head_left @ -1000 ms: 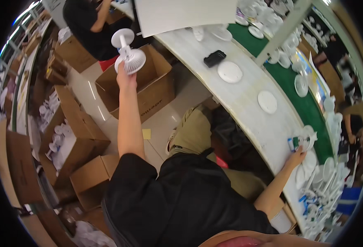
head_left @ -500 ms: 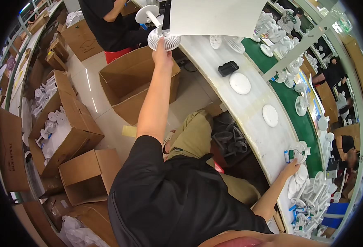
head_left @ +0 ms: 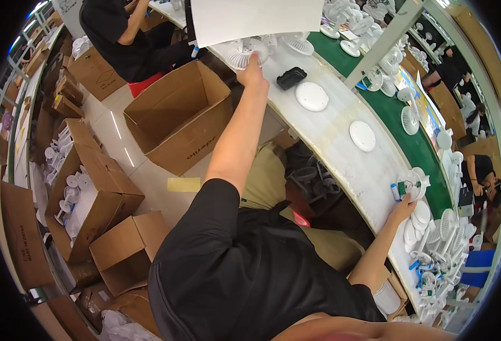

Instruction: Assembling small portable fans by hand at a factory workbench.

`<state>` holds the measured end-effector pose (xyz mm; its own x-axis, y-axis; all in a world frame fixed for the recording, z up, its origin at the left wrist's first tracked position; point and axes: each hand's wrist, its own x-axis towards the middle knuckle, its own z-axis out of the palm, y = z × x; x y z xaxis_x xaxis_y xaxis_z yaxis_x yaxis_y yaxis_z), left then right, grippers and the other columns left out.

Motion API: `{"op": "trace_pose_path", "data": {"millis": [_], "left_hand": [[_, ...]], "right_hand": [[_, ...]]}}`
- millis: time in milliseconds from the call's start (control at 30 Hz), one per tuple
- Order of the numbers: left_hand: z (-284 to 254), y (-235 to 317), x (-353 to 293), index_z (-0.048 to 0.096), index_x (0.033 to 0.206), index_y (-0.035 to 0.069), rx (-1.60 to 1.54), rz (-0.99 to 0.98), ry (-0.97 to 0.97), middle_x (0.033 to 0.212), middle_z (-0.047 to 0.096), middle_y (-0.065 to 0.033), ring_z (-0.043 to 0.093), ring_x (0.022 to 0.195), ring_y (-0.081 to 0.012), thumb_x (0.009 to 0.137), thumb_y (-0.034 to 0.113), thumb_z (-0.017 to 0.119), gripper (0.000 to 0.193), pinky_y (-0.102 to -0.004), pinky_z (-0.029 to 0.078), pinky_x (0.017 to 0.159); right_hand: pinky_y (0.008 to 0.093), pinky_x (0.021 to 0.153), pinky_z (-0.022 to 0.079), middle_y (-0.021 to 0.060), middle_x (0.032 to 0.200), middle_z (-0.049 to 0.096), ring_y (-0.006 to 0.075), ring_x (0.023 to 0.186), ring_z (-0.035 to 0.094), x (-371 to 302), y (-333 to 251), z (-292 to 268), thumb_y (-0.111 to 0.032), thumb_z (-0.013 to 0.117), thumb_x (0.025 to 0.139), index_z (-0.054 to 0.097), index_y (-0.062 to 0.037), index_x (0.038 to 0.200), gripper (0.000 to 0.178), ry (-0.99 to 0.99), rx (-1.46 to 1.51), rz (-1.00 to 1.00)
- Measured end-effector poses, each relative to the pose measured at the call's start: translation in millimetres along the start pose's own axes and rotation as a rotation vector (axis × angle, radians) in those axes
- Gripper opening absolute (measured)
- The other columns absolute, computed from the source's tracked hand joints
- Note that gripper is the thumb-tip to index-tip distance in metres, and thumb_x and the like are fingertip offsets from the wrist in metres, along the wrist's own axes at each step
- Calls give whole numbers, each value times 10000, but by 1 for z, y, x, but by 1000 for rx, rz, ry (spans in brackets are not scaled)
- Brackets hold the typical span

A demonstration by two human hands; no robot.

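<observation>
At the far end of the bench my left hand [head_left: 253,75] is closed on a small white fan [head_left: 238,57] with a ribbed grille, beside the lower edge of a white panel [head_left: 256,23]. The panel hides part of what lies behind it. My right hand [head_left: 404,208] grips a round white fan base [head_left: 414,183] at the right side of the bench. A green circuit board and a blue cylinder [head_left: 395,192] show at that base. Loose white discs [head_left: 414,230] lie just below my right hand.
The white bench [head_left: 341,156] curves along my right, bearing a black case [head_left: 291,78] and white discs [head_left: 312,96]. A green strip [head_left: 384,113] runs behind it. Piled fan parts [head_left: 432,278] lie at lower right. An open carton [head_left: 176,119] stands left, near a seated person [head_left: 114,40].
My left hand has brought the fan right and down from beside the panel to the bench's far end. My right hand still holds the base in nearly the same place. The view has shifted slightly.
</observation>
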<state>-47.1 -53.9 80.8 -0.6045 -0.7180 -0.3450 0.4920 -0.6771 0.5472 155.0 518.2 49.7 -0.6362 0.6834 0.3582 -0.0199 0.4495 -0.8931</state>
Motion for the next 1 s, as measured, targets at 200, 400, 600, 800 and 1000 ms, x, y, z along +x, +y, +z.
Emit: {"op": "trace_pose_path", "data": {"millis": [200, 400, 600, 800, 1000], "left_hand": [[15, -14, -1, 556, 1202, -5, 160, 59, 93, 1096, 635, -157, 664, 965, -259, 782, 70, 759, 473, -285, 566, 798], [2, -1, 3, 504, 1244, 6, 440, -61, 230, 1137, 613, -192, 671, 912, -272, 776, 119, 743, 537, -326, 551, 796], [-17, 57, -10, 442, 1309, 13, 1057, -68, -79, 1186, 548, -253, 650, 959, -383, 820, 336, 707, 642, -397, 545, 808], [-37, 87, -1, 471, 1282, -1, 1808, 488, -128, 1136, 541, -299, 605, 995, -424, 812, 557, 644, 749, -447, 528, 811], [-90, 144, 53, 556, 1248, -16, 1430, 854, -408, 1079, 604, -223, 598, 961, -324, 842, 299, 678, 528, -392, 498, 836]], "right_hand": [[277, 850, 467, 162, 1058, 652, 218, 923, 607, -17, -9, 9, -174, 520, 948, 573, 55, 1165, 320, 2, -18, -4], [278, 850, 469, 159, 1056, 652, 216, 911, 607, -28, -21, 17, -175, 525, 947, 575, 50, 1157, 312, 9, -12, -5], [274, 829, 474, 150, 1040, 654, 213, 890, 607, -43, -31, 17, -178, 535, 945, 579, 46, 1141, 301, 14, 21, 9], [276, 800, 475, 145, 997, 659, 203, 862, 606, -61, -30, 27, -198, 555, 948, 594, 47, 1124, 304, -12, 9, -18], [310, 785, 483, 148, 951, 650, 217, 832, 591, -128, -59, 74, -199, 606, 920, 595, 33, 1096, 292, 77, -91, -29]]}}
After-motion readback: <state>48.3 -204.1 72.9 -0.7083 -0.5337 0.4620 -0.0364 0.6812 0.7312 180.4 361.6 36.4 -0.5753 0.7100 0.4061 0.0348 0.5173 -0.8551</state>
